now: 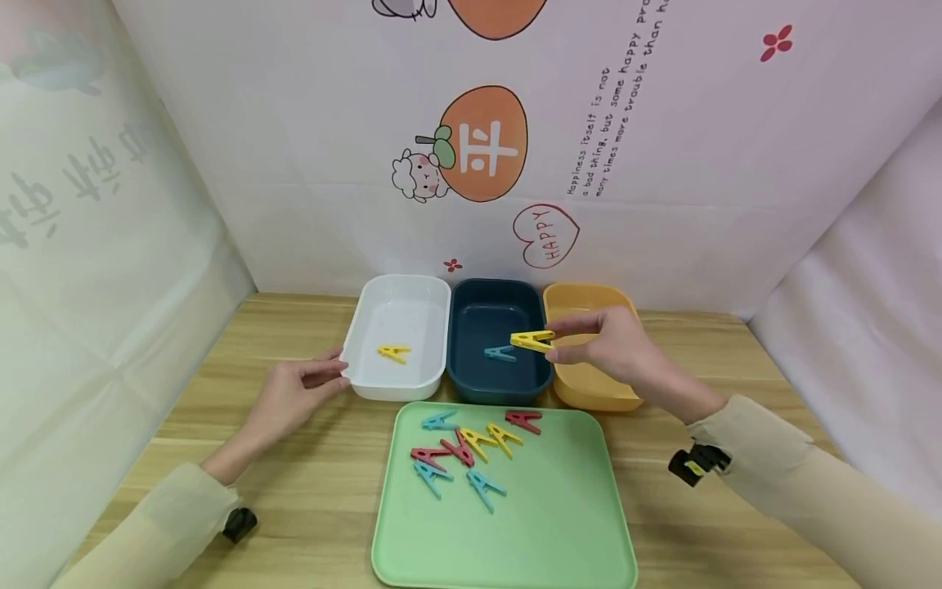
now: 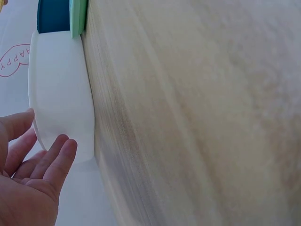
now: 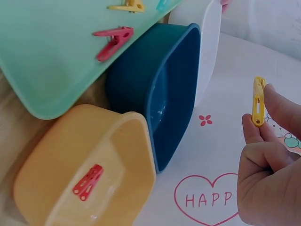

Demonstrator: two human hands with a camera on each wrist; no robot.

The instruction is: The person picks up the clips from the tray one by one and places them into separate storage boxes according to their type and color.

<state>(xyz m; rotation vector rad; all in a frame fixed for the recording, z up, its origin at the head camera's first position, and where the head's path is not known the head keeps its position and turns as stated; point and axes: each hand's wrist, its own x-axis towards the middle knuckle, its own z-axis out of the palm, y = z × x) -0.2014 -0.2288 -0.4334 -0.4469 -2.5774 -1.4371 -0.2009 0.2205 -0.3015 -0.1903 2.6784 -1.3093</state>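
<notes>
My right hand (image 1: 614,343) pinches a yellow clothespin (image 1: 531,340) between thumb and fingertips, held over the right side of the dark blue bin (image 1: 500,391). The right wrist view shows the same yellow clothespin (image 3: 258,101) edge-on. With relaxed fingers, my left hand (image 1: 290,397) touches the left side of the white bin (image 1: 397,391); in the left wrist view its fingertips (image 2: 68,147) lie against the outer wall. A yellow clothespin (image 1: 393,352) lies in the white bin and a blue clothespin (image 1: 500,353) in the dark blue one.
An orange-yellow bin (image 1: 599,397) stands right of the dark blue one, with a red clothespin (image 3: 88,182) inside. In front, a green tray (image 1: 545,540) carries several red, yellow and blue clothespins. A printed cloth (image 1: 331,164) hangs behind the bins.
</notes>
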